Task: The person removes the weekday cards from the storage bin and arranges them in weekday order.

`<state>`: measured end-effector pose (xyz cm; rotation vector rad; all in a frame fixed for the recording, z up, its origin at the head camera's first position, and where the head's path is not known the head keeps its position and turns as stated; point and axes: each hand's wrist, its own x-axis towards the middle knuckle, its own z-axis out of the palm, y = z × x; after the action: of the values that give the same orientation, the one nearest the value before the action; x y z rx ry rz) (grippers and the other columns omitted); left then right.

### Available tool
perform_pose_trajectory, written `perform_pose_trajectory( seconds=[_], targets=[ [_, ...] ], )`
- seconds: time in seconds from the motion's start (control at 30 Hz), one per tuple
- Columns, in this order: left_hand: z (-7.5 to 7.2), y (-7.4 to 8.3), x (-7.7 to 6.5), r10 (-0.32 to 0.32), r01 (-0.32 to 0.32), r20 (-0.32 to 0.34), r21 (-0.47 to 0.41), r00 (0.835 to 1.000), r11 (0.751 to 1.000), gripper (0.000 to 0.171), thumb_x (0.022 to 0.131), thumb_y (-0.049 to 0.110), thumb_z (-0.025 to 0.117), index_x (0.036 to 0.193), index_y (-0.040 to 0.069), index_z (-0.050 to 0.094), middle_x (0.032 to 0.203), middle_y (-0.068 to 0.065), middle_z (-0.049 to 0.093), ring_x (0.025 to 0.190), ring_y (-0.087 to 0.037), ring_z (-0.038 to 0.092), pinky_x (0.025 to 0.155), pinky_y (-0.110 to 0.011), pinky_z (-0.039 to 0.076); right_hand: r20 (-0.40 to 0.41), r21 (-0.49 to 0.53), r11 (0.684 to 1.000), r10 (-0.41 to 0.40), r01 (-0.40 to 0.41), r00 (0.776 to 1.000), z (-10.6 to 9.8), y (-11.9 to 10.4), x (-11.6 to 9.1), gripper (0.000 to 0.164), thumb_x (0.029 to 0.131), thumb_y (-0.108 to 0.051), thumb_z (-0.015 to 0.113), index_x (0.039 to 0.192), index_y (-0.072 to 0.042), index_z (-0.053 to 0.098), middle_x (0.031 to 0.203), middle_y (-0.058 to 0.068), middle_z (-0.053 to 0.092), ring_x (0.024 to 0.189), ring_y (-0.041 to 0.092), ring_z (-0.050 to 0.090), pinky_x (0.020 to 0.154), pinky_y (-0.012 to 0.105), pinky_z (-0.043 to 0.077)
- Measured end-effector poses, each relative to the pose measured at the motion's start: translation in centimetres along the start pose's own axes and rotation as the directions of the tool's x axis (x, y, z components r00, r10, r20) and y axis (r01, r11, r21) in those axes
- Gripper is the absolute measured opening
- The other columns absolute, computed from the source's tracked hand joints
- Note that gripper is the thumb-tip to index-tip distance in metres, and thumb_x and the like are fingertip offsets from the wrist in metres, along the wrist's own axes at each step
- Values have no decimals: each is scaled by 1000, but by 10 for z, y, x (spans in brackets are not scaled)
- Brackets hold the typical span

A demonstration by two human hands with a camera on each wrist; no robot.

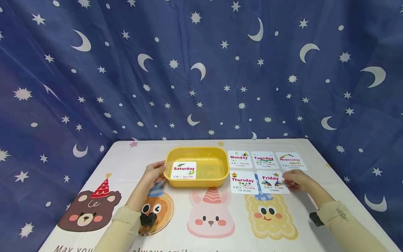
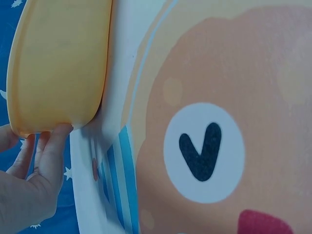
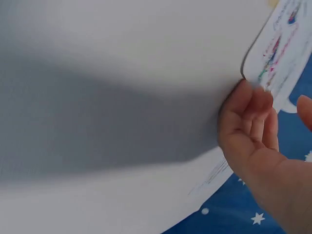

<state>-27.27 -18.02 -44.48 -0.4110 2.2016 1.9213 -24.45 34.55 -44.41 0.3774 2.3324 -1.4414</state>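
Observation:
My left hand [image 1: 154,172] holds the left end of a yellow plastic tray [image 1: 196,183], its fingers [image 2: 57,141] against the outer wall. Inside the tray lies a Saturday card [image 1: 183,170]. My right hand [image 1: 297,179] touches the right edge of the Friday card [image 1: 272,182], which lies on the table. In the right wrist view the fingertips meet the card [image 3: 273,61] while the thumb stands apart. Left of Friday is the Thursday card [image 1: 244,182]. Above them the Monday card [image 1: 240,160], Tuesday card [image 1: 264,160] and Wednesday card [image 1: 291,161] form a row.
A white tablecloth [image 1: 176,241] printed with cartoon animals covers the table. Behind it hangs a blue curtain [image 1: 207,98] with moons and stars. Dark objects at the wrists, left [image 1: 148,219] and right [image 1: 316,219], show beside the sleeves.

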Motion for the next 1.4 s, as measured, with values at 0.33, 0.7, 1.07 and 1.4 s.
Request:
perform_pose_trajectory(
  seconds=[0.33,0.7,1.07,1.4],
  targets=[
    [1,-1,-1,-11,11,4,2,1000,1000,44,97,9,46,140,-1,40,134,-24,45,77,-12,58,70,-24,58,-125,-165,979,-144,123,982,17,-5,-3,32,91,-12,52,110,12,45,80,10,55,65,16,50,55,26,49],
    [0,2,-1,1,-1,11,-4,1000,1000,44,97,9,46,139,-2,40,132,-25,46,76,-11,59,68,-22,57,151,-711,569,-450,413,880,28,1,-3,89,68,-35,82,133,9,40,136,38,37,123,58,34,94,73,33],
    [-1,0,-1,-2,2,5,-9,1000,1000,44,97,9,48,139,-2,41,132,-25,47,74,-11,58,65,-20,56,288,-681,528,-445,508,848,13,9,-2,86,67,-29,81,131,14,42,137,38,36,125,56,31,104,66,29],
    [-1,0,-1,0,0,-1,-9,1000,1000,43,97,9,48,138,-2,42,131,-25,48,74,-11,58,64,-20,56,375,-653,480,-467,586,801,0,11,0,81,67,-25,80,129,13,44,135,36,40,123,56,35,100,64,33]
  ],
)
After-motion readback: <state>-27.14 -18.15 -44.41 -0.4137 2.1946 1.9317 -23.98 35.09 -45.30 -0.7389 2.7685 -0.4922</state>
